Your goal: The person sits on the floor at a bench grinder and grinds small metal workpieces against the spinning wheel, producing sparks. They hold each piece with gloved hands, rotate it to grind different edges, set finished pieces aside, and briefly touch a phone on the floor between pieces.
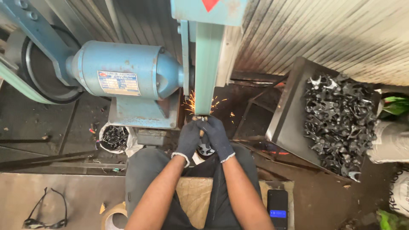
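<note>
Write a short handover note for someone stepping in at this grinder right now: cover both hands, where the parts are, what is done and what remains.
Left hand and right hand, both in dark knit gloves, together press a small metal piece against the green vertical sanding belt; sparks fly.
The piece itself is hidden by the fingers.
Black metal tray on the right holds a heap of dark metal parts.
White bag of similar dark parts sits on the left, under the blue motor.
Which pile is finished cannot be told.
</note>
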The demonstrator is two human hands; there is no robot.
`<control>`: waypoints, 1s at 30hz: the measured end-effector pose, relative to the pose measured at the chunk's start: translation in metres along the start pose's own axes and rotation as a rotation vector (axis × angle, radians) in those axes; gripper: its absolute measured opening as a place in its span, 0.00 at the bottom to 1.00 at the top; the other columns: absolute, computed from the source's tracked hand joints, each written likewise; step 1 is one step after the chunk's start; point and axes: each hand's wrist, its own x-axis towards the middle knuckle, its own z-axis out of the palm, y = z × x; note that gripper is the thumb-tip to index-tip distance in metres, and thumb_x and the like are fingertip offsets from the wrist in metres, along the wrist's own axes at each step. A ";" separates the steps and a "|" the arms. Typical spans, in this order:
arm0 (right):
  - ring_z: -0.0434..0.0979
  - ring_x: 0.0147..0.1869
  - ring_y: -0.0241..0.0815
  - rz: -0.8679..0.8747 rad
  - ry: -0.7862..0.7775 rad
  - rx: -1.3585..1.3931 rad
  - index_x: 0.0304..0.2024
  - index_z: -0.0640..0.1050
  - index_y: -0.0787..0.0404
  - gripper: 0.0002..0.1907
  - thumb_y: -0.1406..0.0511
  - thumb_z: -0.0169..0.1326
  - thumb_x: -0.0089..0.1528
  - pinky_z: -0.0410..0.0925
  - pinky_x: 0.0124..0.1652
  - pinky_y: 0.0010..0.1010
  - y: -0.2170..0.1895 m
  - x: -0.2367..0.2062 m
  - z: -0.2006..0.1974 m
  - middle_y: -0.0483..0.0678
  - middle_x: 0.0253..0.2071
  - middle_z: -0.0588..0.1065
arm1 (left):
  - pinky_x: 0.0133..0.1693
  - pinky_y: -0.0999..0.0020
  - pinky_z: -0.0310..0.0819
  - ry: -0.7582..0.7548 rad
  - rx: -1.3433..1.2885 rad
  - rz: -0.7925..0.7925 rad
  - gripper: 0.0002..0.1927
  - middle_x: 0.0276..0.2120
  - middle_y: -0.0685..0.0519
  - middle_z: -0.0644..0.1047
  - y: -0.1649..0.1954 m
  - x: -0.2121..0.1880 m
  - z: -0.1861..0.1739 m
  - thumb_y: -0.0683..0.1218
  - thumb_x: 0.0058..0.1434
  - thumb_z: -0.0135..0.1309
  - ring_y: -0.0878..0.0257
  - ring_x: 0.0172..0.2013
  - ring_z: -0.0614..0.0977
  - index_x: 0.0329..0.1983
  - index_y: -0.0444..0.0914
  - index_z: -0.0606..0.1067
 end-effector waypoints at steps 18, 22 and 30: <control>0.75 0.61 0.39 -0.630 0.200 -0.234 0.63 0.73 0.66 0.20 0.71 0.52 0.69 0.68 0.60 0.29 0.009 -0.048 -0.018 0.50 0.59 0.76 | 0.35 0.64 0.74 -0.162 0.415 -0.057 0.24 0.29 0.46 0.84 0.079 -0.050 -0.001 0.59 0.63 0.52 0.63 0.30 0.84 0.39 0.34 0.83; 0.76 0.41 0.34 -0.271 0.293 0.126 0.59 0.74 0.63 0.20 0.71 0.53 0.64 0.71 0.38 0.27 0.012 -0.032 -0.013 0.47 0.46 0.77 | 0.36 0.61 0.73 -0.091 0.530 0.027 0.21 0.31 0.44 0.83 0.066 -0.038 0.005 0.57 0.64 0.52 0.59 0.32 0.83 0.40 0.35 0.83; 0.77 0.46 0.35 -0.392 0.339 0.097 0.52 0.74 0.64 0.12 0.70 0.52 0.66 0.71 0.45 0.27 0.019 0.034 -0.019 0.47 0.46 0.78 | 0.42 0.62 0.76 -0.166 -0.132 0.040 0.14 0.41 0.45 0.76 0.028 -0.013 0.017 0.46 0.64 0.53 0.57 0.43 0.80 0.48 0.35 0.81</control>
